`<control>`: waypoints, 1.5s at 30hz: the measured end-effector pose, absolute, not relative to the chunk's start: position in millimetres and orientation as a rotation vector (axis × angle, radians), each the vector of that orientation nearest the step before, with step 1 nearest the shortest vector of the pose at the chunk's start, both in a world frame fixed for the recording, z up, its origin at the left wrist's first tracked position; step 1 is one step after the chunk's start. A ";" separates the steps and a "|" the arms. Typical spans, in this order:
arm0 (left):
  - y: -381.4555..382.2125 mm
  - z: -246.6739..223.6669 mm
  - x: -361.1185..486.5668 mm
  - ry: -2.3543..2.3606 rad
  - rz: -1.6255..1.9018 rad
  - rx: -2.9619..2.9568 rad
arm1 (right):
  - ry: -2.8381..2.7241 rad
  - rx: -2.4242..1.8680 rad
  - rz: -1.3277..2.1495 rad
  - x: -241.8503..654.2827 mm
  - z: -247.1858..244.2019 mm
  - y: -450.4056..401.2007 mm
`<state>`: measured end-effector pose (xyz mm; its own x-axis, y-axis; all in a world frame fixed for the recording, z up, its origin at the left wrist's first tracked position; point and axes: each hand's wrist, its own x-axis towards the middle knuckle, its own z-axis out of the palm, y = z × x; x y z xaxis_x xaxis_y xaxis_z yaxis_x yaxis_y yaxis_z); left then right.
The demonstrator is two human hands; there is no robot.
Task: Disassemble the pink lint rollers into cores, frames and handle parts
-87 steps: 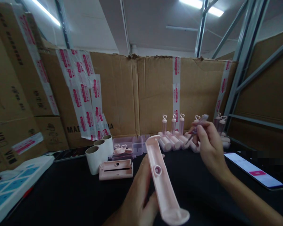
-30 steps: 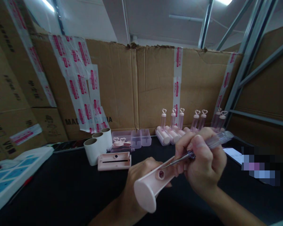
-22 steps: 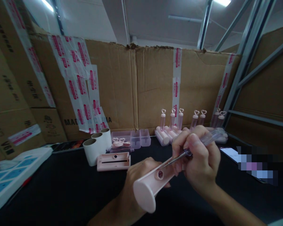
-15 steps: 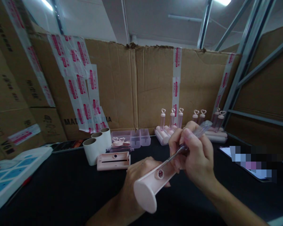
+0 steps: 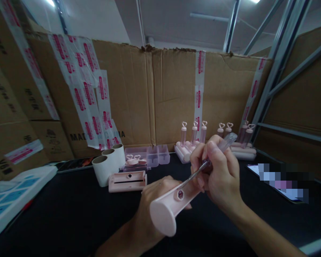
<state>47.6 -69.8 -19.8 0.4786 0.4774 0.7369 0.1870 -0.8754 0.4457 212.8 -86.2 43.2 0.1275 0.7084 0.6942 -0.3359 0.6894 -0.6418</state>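
My left hand (image 5: pixel 156 200) is wrapped round a pink half-cylinder shell (image 5: pixel 164 214), whose rounded end points down toward me. Inside the shell a small hexagonal socket (image 5: pixel 180 194) shows. My right hand (image 5: pixel 220 167) grips a screwdriver (image 5: pixel 228 141) by its clear handle. The metal shaft slants down to the left, its tip at the shell's inside, just above the socket. Behind my left hand lies another pink shell (image 5: pixel 127 182), open side up, with a slot and a hole.
White tubes (image 5: pixel 101 173) and a purple divided box (image 5: pixel 163 155) stand at the back. Pink pieces with heart-topped rods (image 5: pixel 183 137) are behind my right hand. A blue-celled white tray (image 5: pixel 21 192) is at left, a lit phone (image 5: pixel 278 184) at right.
The screwdriver tip has shifted slightly left along the shell, and its handle has tilted a little. The whole view has moved slightly. Both hands keep their holds.
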 end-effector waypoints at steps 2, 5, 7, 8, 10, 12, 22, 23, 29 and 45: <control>-70.0 -19.8 47.5 0.580 1.326 2.412 | -1.221 -0.357 0.778 212.1 43.2 -87.4; -70.0 -19.0 47.9 0.603 1.320 2.428 | -1.228 -0.354 0.777 212.0 43.9 -89.0; -70.0 -18.2 48.1 0.591 1.338 2.434 | -1.234 -0.360 0.772 212.6 44.3 -89.5; -69.9 -17.9 48.1 0.587 1.337 2.436 | -1.238 -0.363 0.774 213.0 44.4 -89.6; -69.3 -18.4 47.8 0.610 1.301 2.451 | -1.253 -0.372 0.794 214.0 44.6 -89.3; -68.0 -20.7 47.2 0.632 1.269 2.474 | -1.275 -0.392 0.835 214.9 44.9 -88.5; -66.6 -22.7 49.1 0.524 1.471 2.662 | -1.349 -0.484 0.957 219.3 44.8 -84.9; -67.1 -21.0 49.4 0.507 1.482 2.682 | -1.355 -0.483 0.970 219.6 44.5 -84.7; -67.6 -18.1 50.4 0.444 1.524 2.731 | -1.399 -0.438 1.007 220.4 43.3 -84.2; -62.8 -27.9 49.5 0.557 1.499 2.592 | -1.298 -0.334 1.046 215.9 42.3 -79.6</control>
